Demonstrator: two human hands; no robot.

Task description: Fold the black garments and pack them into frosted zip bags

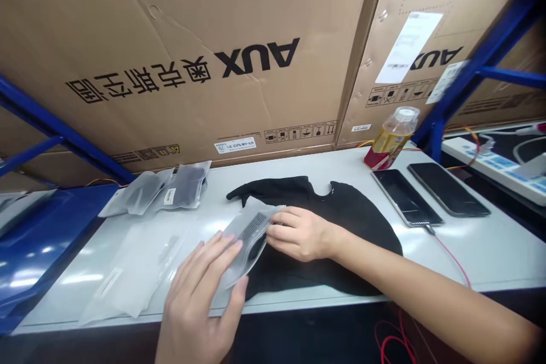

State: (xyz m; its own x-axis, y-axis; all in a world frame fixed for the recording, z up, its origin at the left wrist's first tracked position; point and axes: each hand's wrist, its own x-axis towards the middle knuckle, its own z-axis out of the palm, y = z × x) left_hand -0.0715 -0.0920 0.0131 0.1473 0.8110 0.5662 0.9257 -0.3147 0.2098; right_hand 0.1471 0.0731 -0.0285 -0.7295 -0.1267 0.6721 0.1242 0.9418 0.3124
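A small frosted plastic bag (246, 242) with printed dark text is tilted over the table, something dark showing inside near its right side. My right hand (301, 233) pinches the bag's right edge with bent fingers. Against the bag's left side, my left hand (205, 290) has its fingers stretched out and touching it, the thumb apart by the lower corner. Beneath the bag and my right forearm spreads a black cloth garment (354, 213), partly hidden by them.
Flat frosted bags (128, 267) lie at left on the white table (460, 250); filled bags (183, 185) sit behind. At right are a drink bottle (391, 139), a cabled phone (407, 198), another phone (447, 189) and a power strip (499, 168). Large cartons (191, 23) stand behind.
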